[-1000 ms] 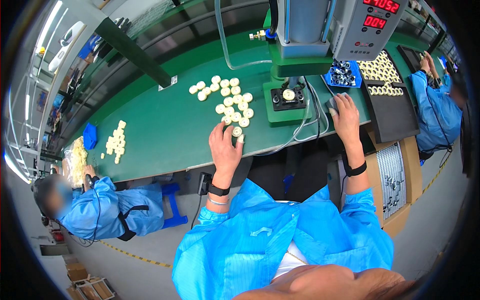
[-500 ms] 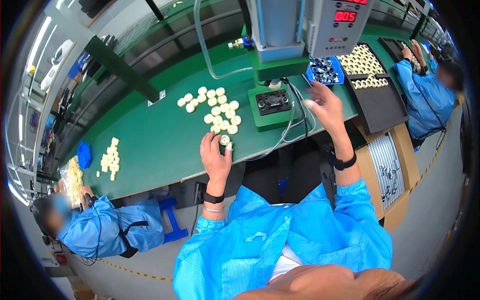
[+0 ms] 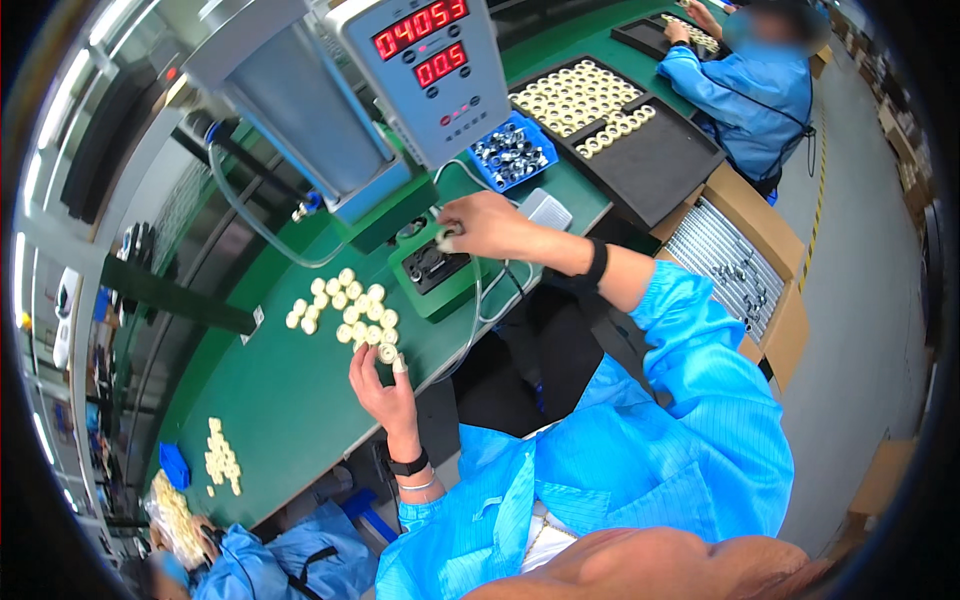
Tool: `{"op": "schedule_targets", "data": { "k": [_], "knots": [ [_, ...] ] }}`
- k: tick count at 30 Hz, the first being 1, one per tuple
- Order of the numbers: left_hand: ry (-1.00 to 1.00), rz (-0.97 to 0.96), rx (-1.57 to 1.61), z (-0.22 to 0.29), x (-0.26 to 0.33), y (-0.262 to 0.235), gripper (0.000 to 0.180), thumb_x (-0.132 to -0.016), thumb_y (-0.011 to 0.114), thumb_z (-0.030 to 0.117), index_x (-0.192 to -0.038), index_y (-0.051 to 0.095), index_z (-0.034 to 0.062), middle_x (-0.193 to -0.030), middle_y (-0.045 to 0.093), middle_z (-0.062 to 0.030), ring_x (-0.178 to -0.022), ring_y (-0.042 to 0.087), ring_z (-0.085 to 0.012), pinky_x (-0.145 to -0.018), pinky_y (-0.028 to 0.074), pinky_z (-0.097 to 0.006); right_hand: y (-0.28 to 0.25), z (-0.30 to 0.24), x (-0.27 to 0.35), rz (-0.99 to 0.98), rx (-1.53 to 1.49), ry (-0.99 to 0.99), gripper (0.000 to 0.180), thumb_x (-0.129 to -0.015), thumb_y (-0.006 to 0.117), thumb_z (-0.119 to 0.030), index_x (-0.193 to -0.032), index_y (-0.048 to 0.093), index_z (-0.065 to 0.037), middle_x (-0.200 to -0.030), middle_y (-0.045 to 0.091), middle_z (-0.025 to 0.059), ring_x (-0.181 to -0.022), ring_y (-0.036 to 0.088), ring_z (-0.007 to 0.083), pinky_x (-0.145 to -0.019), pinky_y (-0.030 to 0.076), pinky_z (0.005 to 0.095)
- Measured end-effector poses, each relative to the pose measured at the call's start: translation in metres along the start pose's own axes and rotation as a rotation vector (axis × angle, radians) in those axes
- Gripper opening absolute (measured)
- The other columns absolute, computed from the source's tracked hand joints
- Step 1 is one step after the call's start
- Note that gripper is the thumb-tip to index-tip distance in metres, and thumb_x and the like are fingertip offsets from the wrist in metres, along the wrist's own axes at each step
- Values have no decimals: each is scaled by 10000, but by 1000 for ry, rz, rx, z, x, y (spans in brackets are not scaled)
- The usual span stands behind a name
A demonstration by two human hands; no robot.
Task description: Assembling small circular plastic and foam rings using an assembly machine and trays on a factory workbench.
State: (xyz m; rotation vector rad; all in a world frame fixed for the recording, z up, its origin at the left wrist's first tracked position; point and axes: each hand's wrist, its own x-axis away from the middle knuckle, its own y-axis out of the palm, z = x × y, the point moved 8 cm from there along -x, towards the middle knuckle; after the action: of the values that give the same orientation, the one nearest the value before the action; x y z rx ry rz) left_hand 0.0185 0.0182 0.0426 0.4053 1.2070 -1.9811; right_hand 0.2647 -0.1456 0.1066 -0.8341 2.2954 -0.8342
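Note:
My left hand [image 3: 385, 398] rests at the table's near edge, thumb and forefinger closed around a cream round wheel-like part [image 3: 388, 353]. A pale cover sits on its thumb tip. Beyond it spreads a loose group of similar cream parts [image 3: 375, 312]. Over the green bench press [image 3: 440, 300] reaches my right hand [image 3: 492, 228], fingers pinched together just above the black fixture [image 3: 432, 268]. Something small and dark shows at those fingertips, too hidden to name.
A control box [image 3: 425, 80] with red digits hangs beside the press cylinder [image 3: 300, 120]. Right of it are a blue bin [image 3: 513, 152] of small metal parts, a black tray [image 3: 660, 165] with cream rings, and a carton [image 3: 775, 225]. Co-workers in blue sit at both sides.
My right hand has moved from beside the blue bin to above the press fixture, its fingers now pinched. My left hand stays at the same cream part. The view has turned to the right.

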Motion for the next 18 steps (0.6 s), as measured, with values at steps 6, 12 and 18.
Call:
{"op": "schedule_targets", "data": {
  "k": [6, 12, 18],
  "knots": [
    [54, -6, 21, 22, -18, 4, 382, -762, 715, 19, -1128, 604, 5, -1176, 602, -165, -1087, 583, -339, -943, 459, -412, -196, 158, 60, 404, 328, 330, 335, -731, 706, -226, -1022, 708, -61, -913, 702, 176, -878, 690, 300, -790, 538, 411],
    [37, -42, 62, 24, -32, 22, 421, -758, 728, 48, -1155, 593, 17, -1178, 584, -173, -1100, 561, -356, -937, 448, -441, -309, 337, 116, 492, 827, 585, 206, -747, 637, -168, -806, 680, 24, -849, 663, 257, -835, 660, 390, -780, 516, 472],
    [61, -42, 6, 38, -46, 30, 394, -766, 721, 47, -1139, 600, 10, -1193, 584, -172, -1095, 567, -353, -936, 452, -433, -289, 366, 114, 355, 910, 519, 116, -755, 620, -77, -785, 665, 25, -888, 665, 248, -895, 654, 394, -817, 518, 471]
  ]
}}
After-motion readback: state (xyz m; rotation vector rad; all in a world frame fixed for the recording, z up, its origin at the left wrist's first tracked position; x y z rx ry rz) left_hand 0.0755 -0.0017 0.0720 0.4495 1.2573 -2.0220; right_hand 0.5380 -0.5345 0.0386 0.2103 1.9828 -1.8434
